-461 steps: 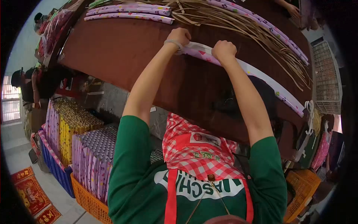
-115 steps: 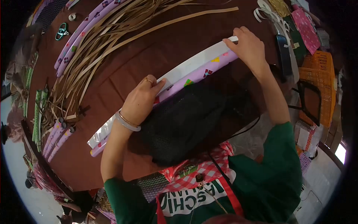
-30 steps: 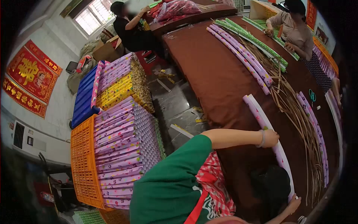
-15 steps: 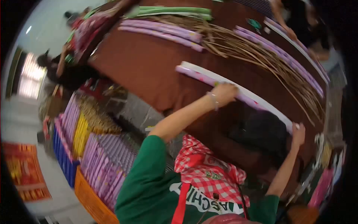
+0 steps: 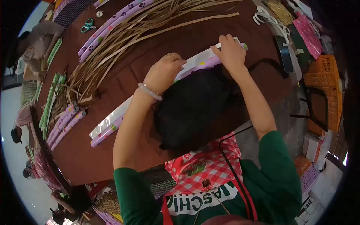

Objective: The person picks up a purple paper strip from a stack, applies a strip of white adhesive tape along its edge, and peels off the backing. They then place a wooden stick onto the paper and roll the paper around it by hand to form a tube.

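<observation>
A long purple printed roll (image 5: 109, 134) with a glossy white strip along it lies diagonally across the brown-covered table. My left hand (image 5: 162, 72), with a bracelet at the wrist, is closed on the middle of this roll, fingers bent. Near the roll's far right end, my right hand (image 5: 231, 54) grips it, with thumb and fingertips over the white strip. Just below the hands is a dark, soft-looking black object (image 5: 195, 105), which hides part of the roll's lower edge.
Long brown strips (image 5: 123, 41) spread across the table (image 5: 123, 82). Beyond them are teal-handled scissors (image 5: 88, 25) and purple rolls. More purple rolls (image 5: 62, 123) and green rolls (image 5: 50, 99) are at left. A phone (image 5: 284, 54) lies right; orange crates (image 5: 322, 92) stand beyond. Other people are at left.
My view has turned to the right, so the table appears rotated. My left hand has shifted along the roll closer to my right hand. Both hands remain on the roll.
</observation>
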### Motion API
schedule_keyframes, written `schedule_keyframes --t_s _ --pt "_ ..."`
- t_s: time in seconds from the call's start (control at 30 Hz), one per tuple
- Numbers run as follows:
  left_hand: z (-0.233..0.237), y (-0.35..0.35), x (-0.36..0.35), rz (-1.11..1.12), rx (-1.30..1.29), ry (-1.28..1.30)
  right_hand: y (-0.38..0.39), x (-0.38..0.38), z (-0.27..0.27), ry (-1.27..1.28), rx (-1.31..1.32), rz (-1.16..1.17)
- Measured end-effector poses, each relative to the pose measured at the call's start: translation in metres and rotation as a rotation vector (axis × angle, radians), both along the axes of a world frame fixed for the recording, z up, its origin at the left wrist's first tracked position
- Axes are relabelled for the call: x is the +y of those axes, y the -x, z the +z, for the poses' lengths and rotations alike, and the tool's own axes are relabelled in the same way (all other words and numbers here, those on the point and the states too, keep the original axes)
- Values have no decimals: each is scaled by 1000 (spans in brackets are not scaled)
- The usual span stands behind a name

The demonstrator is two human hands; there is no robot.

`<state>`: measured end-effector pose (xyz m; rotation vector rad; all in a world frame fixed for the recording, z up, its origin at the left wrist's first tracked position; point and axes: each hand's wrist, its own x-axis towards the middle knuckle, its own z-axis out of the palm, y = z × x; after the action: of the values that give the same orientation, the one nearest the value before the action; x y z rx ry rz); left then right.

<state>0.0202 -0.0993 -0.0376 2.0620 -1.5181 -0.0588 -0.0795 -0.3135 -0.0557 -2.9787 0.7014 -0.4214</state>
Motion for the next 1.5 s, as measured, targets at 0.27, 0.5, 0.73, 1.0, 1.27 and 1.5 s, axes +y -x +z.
schedule_keyframes --t_s 0.27,0.5,0.73,1.0,1.27,1.5 --pt "-25 -28 -69 -322 43 -76 -3 2 6 -29 24 -23" --pt "-32 -49 -80 -549 -181 -55 -5 -17 22 -59 125 51" --pt "-25 -57 -88 -637 -204 -107 -9 -74 48 -478 343 262" --pt "-19 -50 -93 -605 -325 -169 5 -134 46 -495 401 135" --pt "-9 -48 -100 -641 -386 -245 17 -157 34 -483 247 108" --pt "-5 -50 -110 -688 -379 -232 10 -137 39 -330 154 91"
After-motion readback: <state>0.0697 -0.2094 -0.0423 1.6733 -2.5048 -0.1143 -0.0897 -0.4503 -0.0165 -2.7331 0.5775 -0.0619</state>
